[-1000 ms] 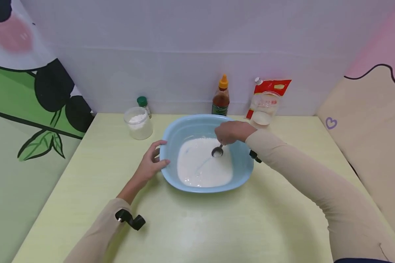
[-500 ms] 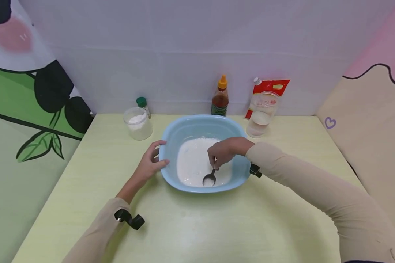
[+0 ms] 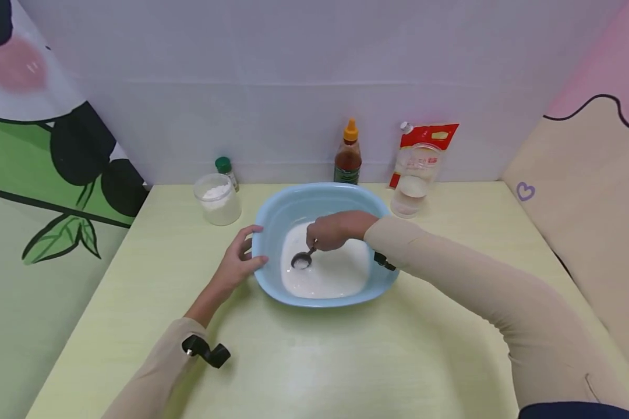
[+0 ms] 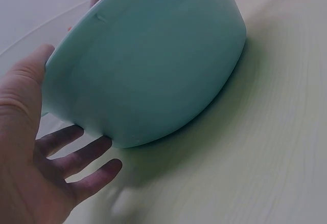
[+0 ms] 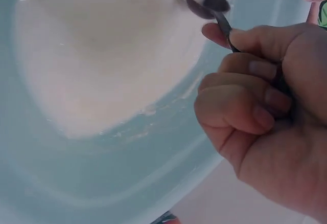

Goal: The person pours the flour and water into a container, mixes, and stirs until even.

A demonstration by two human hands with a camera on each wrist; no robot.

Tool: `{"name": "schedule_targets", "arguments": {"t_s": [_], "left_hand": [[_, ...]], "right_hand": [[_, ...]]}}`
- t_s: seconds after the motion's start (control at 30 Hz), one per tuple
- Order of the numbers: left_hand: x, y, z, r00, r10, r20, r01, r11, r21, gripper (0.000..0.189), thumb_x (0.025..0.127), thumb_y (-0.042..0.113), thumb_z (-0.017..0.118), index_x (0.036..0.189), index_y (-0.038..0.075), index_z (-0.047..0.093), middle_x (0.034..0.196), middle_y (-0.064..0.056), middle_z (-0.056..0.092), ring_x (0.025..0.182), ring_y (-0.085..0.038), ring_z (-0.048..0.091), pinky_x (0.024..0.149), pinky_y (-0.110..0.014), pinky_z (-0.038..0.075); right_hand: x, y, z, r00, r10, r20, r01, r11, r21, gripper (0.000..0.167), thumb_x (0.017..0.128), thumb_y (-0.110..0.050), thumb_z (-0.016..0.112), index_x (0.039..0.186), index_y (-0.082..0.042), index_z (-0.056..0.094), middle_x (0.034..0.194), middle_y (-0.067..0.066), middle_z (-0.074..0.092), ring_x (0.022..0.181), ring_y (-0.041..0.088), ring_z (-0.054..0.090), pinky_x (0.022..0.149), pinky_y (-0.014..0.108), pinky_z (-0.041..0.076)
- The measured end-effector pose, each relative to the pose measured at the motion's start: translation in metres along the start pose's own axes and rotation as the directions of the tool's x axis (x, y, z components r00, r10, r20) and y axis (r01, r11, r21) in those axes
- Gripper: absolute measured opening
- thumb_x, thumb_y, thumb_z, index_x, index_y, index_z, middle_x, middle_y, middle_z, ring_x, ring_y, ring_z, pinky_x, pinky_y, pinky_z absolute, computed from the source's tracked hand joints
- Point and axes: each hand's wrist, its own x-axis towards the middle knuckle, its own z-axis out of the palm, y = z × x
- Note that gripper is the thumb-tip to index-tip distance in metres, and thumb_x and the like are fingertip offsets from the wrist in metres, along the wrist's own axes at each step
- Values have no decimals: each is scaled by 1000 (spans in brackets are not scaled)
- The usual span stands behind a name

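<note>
A light blue plastic basin point(image 3: 325, 301) stands on the table, with white liquid point(image 3: 335, 273) across its bottom. My left hand point(image 3: 236, 262) holds the basin's left side. Its thumb lies at the rim, and several fingertips touch the outer wall in the left wrist view. Inside the basin, my right hand point(image 3: 335, 230) grips a dark metal spoon point(image 3: 301, 260) by its handle, fingers curled around it. The spoon's round bowl is at the left part of the liquid and carries some white. In the right wrist view the right hand point(image 5: 255, 91) covers most of the handle.
Behind the basin stand a clear jar of white powder point(image 3: 219, 203), a small green-capped bottle point(image 3: 224, 167), an orange-capped sauce bottle point(image 3: 348, 157), a clear container of clear liquid point(image 3: 409, 195) and a red-and-clear spouted pouch point(image 3: 430, 137). A wall backs the table point(image 3: 314, 361).
My right hand has swept the spoon toward the near side of the basin, then up and left through the liquid. The left hand stays on the basin's side.
</note>
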Motion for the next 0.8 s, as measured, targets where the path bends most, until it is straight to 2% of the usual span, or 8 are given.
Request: {"name": "schedule_targets", "arguments": {"t_s": [0.13,0.2,0.27,0.43,0.57,0.8], "left_hand": [[1,-3,1,1000,3,4,-3,1000,-6,67,85,-3,59,146,6,34,138,-37,46,113,-45,59,75,-29,61],[1,-4,1,1000,6,4,-6,1000,-8,67,85,-3,59,146,6,33,139,-38,45,114,-47,58,74,-29,61],[1,-4,0,1000,11,3,-11,1000,-11,66,85,-3,58,145,6,33,140,-38,44,115,-50,57,74,-29,61],[2,-1,0,1000,18,2,-18,1000,-5,65,85,-3,58,145,6,33,141,-39,43,117,-53,55,75,-29,61],[2,-1,-1,1000,8,6,-8,1000,-9,66,85,-3,59,146,6,33,142,-38,44,118,-54,55,75,-29,61],[1,-2,-1,1000,5,8,-5,1000,-2,66,85,-3,59,145,6,34,140,-37,46,114,-47,58,74,-29,61]], "right_hand": [[14,-1,-5,997,-15,-78,12,999,-38,39,101,-5,48,137,-13,62,134,5,65,110,17,62,96,28,52],[20,1,-6,990,-22,-137,13,998,-63,40,101,-5,50,138,-15,61,137,3,64,118,18,62,102,30,52],[25,3,-8,982,-33,-188,15,995,-95,38,100,-7,53,136,-17,63,136,1,65,120,18,62,103,31,51],[31,8,-14,959,-64,-276,5,978,-209,34,100,-10,57,130,-19,68,128,2,69,110,19,62,100,31,51],[33,11,-18,941,-66,-331,-24,965,-261,33,97,-10,62,128,-19,69,122,3,69,104,21,57,99,33,50],[33,20,-19,920,-36,-391,-95,946,-309,30,94,-11,68,123,-16,72,117,7,71,100,25,59,97,35,53]]}}
